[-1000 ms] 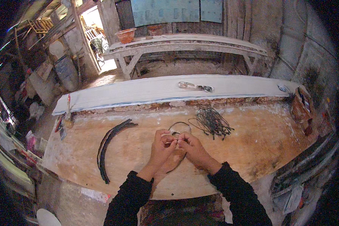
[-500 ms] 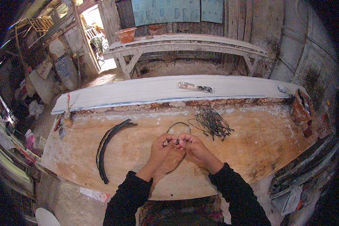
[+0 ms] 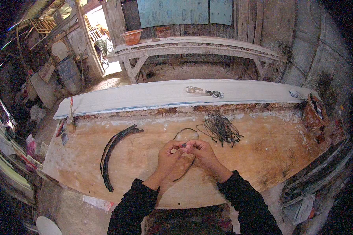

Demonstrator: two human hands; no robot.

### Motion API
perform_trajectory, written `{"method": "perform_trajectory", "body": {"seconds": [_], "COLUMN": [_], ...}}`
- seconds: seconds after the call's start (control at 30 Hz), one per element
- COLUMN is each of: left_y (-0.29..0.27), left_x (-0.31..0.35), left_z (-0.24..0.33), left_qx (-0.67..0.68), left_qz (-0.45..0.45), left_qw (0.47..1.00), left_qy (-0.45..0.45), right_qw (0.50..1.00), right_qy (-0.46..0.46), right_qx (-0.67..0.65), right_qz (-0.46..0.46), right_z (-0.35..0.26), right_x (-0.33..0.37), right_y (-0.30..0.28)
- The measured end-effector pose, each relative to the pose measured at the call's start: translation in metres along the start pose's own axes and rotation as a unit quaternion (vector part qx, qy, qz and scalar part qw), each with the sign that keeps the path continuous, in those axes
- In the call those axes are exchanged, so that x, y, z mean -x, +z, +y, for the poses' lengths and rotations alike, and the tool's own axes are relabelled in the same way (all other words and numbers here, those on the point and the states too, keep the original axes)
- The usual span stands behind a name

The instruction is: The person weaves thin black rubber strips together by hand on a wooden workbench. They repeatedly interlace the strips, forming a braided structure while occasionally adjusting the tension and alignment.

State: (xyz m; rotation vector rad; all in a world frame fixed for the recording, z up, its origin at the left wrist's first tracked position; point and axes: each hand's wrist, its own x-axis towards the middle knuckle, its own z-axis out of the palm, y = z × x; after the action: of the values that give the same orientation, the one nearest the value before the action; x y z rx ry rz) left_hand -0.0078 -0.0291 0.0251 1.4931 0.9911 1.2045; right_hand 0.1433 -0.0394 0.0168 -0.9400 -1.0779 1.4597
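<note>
Over the middle of the wooden board, my left hand (image 3: 168,155) and my right hand (image 3: 204,153) meet fingertip to fingertip. Both pinch a thin black cord (image 3: 185,129), which shows as a small dark lump between them. Part of the cord curves in a loop beyond my fingers; a loose end trails on the board below them. My fingers partly hide the pinched spot. To the left lies a curved bundle of black strips (image 3: 113,150). Just beyond my right hand is a tangled pile of black cords (image 3: 222,128), several with knotted-looking ends.
Along the far edge of the wooden board (image 3: 262,164) runs a long white slab (image 3: 145,94) bearing an elongated clear-and-dark object (image 3: 204,92). A brown container (image 3: 313,111) stands at the right end, a brush-like tool (image 3: 71,117) at the left. Behind is a bench (image 3: 196,49) with an orange pot (image 3: 131,37).
My fingertips have shifted slightly around the pinched part of the cord, and the left fingers look more drawn together. The strips and the cord pile have stayed put.
</note>
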Motion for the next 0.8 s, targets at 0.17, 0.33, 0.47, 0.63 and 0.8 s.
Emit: {"method": "perform_trajectory", "body": {"seconds": [0.17, 0.33, 0.47, 0.63, 0.8], "left_y": [0.000, 0.000, 0.000, -0.001, -0.006], "left_x": [-0.001, 0.000, 0.002, 0.000, -0.002], "left_z": [-0.010, -0.005, -0.010, -0.008, -0.014], "left_qx": [0.034, 0.045, 0.057, -0.006, 0.014], "left_qz": [0.009, 0.013, 0.029, 0.022, -0.016], "left_qw": [0.999, 0.999, 0.998, 0.999, 1.000], "left_qy": [0.008, -0.010, -0.013, 0.047, 0.008], "right_qw": [0.998, 1.000, 1.000, 1.000, 0.999], "right_qy": [0.053, 0.016, 0.012, 0.008, -0.025], "right_qx": [-0.031, -0.023, 0.001, 0.024, -0.008], "right_qz": [0.013, -0.002, -0.014, 0.006, -0.027], "right_z": [-0.001, -0.001, 0.000, 0.002, -0.001], "right_x": [0.001, 0.001, -0.001, 0.000, 0.002], "right_y": [0.002, 0.002, 0.000, 0.001, 0.007]}}
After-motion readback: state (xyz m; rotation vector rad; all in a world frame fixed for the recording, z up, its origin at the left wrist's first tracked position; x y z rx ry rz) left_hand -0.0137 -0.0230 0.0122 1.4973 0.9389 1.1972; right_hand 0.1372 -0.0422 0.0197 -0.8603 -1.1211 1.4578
